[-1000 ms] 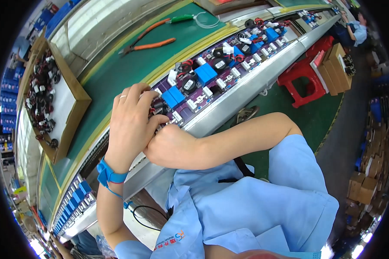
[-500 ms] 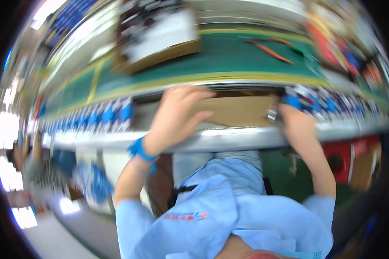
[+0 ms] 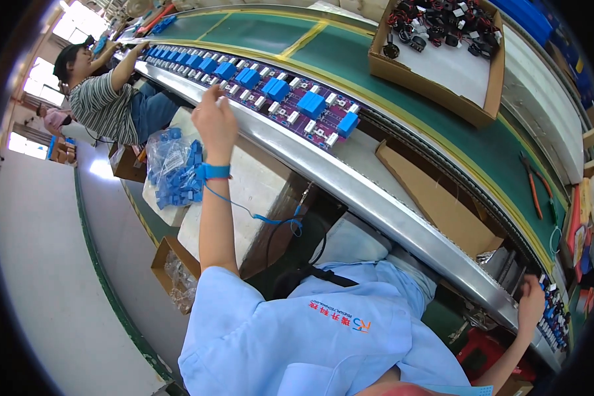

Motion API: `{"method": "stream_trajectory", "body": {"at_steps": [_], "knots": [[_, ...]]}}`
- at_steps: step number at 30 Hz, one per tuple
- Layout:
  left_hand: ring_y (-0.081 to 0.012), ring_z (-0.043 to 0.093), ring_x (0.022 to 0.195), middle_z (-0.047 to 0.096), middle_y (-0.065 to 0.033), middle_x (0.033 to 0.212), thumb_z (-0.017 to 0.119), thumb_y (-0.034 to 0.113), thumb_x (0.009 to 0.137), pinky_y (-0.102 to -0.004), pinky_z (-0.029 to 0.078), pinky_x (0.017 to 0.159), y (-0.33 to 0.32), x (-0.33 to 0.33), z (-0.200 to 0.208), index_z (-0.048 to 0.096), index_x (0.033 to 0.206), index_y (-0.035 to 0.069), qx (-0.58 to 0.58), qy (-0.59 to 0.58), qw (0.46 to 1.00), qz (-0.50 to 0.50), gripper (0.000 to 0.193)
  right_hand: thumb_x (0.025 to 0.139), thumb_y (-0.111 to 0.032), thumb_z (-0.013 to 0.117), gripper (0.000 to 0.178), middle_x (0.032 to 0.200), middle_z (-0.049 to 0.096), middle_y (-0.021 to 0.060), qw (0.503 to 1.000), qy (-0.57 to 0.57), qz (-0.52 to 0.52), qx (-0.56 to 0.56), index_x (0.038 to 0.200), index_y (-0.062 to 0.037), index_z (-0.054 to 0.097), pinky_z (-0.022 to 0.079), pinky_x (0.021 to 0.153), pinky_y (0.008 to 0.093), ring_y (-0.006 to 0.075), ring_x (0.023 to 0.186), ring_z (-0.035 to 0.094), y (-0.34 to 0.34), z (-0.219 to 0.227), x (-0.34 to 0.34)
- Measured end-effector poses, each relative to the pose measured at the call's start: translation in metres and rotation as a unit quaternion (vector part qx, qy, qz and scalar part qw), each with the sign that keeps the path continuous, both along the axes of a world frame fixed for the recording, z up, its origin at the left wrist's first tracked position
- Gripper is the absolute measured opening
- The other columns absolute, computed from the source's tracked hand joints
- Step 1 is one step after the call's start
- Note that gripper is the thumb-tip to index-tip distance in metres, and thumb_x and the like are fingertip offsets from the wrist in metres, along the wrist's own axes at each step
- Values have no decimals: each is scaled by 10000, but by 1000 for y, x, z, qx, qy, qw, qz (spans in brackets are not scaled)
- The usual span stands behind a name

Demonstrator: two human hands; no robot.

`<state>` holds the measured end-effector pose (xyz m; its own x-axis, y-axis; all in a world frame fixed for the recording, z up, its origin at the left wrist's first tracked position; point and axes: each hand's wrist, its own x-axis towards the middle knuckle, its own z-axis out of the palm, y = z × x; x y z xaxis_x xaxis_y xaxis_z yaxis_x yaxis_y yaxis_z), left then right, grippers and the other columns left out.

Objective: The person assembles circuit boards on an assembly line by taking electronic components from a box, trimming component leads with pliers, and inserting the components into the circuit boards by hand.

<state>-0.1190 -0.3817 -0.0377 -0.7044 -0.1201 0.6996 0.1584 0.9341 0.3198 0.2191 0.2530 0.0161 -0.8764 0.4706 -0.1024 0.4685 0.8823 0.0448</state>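
A row of purple circuit boards (image 3: 290, 99) with blue blocks and white connectors runs along the metal rail (image 3: 350, 191). My left hand (image 3: 216, 125) is raised beside the near edge of this row, its fingers partly bent and apart, with nothing seen in them. A blue wrist strap (image 3: 214, 171) with a coiled cord is on that wrist. At the rail's right end my right hand (image 3: 530, 307) rests by a second group of boards (image 3: 556, 317), fingers loosely bent and nothing visible in its grasp. Close to it sits a grey metal block (image 3: 501, 265).
Brown cardboard (image 3: 435, 198) lies in the gap between the board groups. Beyond, the green bench (image 3: 356, 56) carries a carton (image 3: 429, 82) of small wired parts and orange-handled pliers (image 3: 538, 185). Left of me lies a bag of blue parts (image 3: 175, 168). A person (image 3: 105, 99) works farther up the line.
My view has swung left, bringing the long row of boards and the co-worker into sight. My hands have moved farther apart: the left toward the left row, the right still by the right-hand boards.
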Motion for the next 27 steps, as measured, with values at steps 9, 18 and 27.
{"method": "stream_trajectory", "body": {"at_steps": [9, 18, 27], "knots": [[-239, 577, 1102, 690, -31, 1095, 523, 181, 934, -485, 233, 1029, -49, -54, -31, 424, 1365, 67, -45, -79, 994, 61, 457, 972, -547, 449, 646, 670, 689, 172, 422, -21, 440, -793, 1110, 59, 623, 448, 381, 227, 170, 403, 572, -214, 105, -200], [-224, 605, 1041, 688, -54, 1089, 515, 190, 958, -438, 272, 1017, -89, -41, -49, 462, 1365, 60, -25, -93, 995, 12, 430, 989, -273, 410, 440, 846, 633, 307, 218, -80, 451, -862, 944, 108, 626, 423, 461, 383, 350, 586, 577, -232, 109, -218], [-196, 621, 893, 687, -44, 972, 544, 147, 950, -407, 315, 981, -11, -11, -17, 491, 1352, 75, -28, -127, 989, -66, 412, 945, -72, 375, 325, 957, 576, 372, 56, -137, 519, -842, 855, 131, 612, 408, 536, 461, 459, 711, 551, -179, 139, -170]]}}
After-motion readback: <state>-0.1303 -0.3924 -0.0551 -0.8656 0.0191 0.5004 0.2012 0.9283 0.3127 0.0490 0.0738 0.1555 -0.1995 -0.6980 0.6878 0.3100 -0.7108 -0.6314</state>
